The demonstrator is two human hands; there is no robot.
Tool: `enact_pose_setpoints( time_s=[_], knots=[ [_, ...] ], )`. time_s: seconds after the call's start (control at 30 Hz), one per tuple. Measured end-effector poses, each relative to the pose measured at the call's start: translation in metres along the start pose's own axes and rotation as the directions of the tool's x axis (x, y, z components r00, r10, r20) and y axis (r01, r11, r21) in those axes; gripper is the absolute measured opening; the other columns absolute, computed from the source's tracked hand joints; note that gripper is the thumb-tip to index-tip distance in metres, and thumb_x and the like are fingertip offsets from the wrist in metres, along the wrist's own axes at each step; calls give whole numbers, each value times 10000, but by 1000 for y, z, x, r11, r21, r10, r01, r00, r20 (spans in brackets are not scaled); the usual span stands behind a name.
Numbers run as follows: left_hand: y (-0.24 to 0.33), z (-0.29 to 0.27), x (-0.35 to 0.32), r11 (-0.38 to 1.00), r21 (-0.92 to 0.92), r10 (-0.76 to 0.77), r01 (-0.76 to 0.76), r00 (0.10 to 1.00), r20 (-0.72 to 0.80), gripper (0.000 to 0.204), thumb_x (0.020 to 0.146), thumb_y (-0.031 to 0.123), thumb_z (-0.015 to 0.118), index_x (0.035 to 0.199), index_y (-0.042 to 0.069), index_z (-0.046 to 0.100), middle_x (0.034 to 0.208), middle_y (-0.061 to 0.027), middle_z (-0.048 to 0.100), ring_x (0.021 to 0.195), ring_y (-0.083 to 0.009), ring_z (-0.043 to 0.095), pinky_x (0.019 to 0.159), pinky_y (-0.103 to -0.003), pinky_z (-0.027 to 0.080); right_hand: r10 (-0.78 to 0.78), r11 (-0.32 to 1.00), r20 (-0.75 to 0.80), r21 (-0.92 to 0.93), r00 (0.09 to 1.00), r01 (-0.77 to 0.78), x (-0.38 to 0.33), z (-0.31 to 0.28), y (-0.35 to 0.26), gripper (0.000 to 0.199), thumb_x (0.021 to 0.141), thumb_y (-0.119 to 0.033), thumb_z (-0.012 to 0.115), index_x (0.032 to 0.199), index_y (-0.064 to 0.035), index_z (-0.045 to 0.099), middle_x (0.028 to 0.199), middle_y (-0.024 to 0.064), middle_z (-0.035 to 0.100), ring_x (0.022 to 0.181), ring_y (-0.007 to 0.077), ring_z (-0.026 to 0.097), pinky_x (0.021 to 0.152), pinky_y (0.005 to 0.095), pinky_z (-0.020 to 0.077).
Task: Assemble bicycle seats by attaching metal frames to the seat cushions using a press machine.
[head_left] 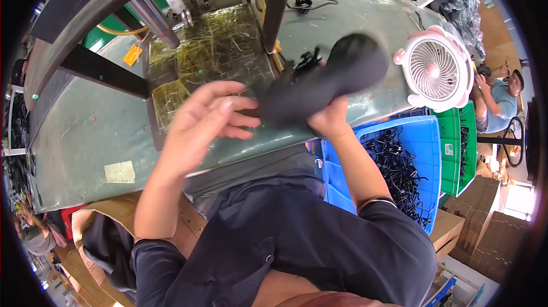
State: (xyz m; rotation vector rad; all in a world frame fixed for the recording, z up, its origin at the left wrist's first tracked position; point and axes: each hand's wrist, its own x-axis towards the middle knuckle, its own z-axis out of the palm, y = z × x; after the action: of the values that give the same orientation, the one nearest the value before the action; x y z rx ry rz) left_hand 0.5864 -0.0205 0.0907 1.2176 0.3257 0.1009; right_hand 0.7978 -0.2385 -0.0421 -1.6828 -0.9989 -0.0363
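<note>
A black bicycle saddle [325, 87], smeared by motion, is held tilted above the front of the workbench, its wide end up to the right. My right hand [331, 117] grips it from below; the saddle hides most of those fingers. Beside the narrow end, my left hand [211, 114] is open with its fingers apart, and it appears to hold nothing. A small black part [308, 63] shows along the saddle's far side, too blurred to make out. On the bench behind lies a bent black wire frame with a clamp [305, 3].
A press frame with a metal rod [153, 19] stands over a tape-covered plate [211, 39] at left. A pink-and-white fan [432, 70] sits on the bench's right. Blue [337, 178] and green bins [469, 177] hold black metal parts. Another person [498, 101] sits far right.
</note>
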Motion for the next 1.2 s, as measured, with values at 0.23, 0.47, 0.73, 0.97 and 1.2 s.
enact_pose_setpoints(
  time_s=[0.23, 0.47, 0.73, 0.97, 1.2],
  knots=[
    [-4, -40, -31, 915, 397, 94, -70, 995, -41, 300, 1026, 60, 754, 1303, -15, 667, 1259, -108, 753, 1159, -175, 713, 1037, -338, 567, 571, 699, -160, 610, 805, -374, 198, -73, 59, 667, 883, -304, 838, 1354, 114, 618, 1047, 130, 766, 829, 194, 742, 740, 319, 584],
    [-6, -123, -211, 876, 481, 304, -41, 820, -485, 230, 1070, 14, 645, 1295, -22, 672, 1235, -126, 760, 1178, -208, 710, 1070, -357, 549, -84, 680, 305, -678, 949, 279, 222, -9, 134, 744, 846, -169, 730, 1561, -78, 548, 1519, 218, 609, 1443, 419, 531, 1217, 500, 442],
    [-181, -207, -541, -17, -202, 358, 979, -183, -916, 574, 967, 430, 774, 1386, 55, 659, 1404, -190, 684, 1300, -407, 661, 1087, -483, 546, -9, 490, 333, -820, 943, 294, 216, -10, 223, 382, 1028, -424, 656, 1280, -164, 778, 1450, 127, 689, 1241, 360, 676, 1044, 493, 564],
    [-232, -165, -592, -146, -185, 486, 972, -93, -869, 702, 935, 396, 803, 1491, 51, 551, 1584, -151, 524, 1512, -350, 464, 1202, -497, 449, 568, 802, 47, -256, 822, -539, 204, -107, 181, 472, 993, -407, 768, 1259, -18, 798, 1147, 62, 788, 948, 180, 726, 840, 332, 575],
    [-197, -246, -654, 337, -301, 640, 892, -452, -622, 1081, 791, 578, 907, 1550, -55, 467, 1532, -303, 569, 1428, -429, 565, 1186, -488, 471, 660, 698, 262, -561, 704, -445, 149, -91, 125, 534, 1077, -475, 670, 1256, 16, 774, 1125, 65, 762, 979, 160, 672, 851, 316, 532]
  ],
)
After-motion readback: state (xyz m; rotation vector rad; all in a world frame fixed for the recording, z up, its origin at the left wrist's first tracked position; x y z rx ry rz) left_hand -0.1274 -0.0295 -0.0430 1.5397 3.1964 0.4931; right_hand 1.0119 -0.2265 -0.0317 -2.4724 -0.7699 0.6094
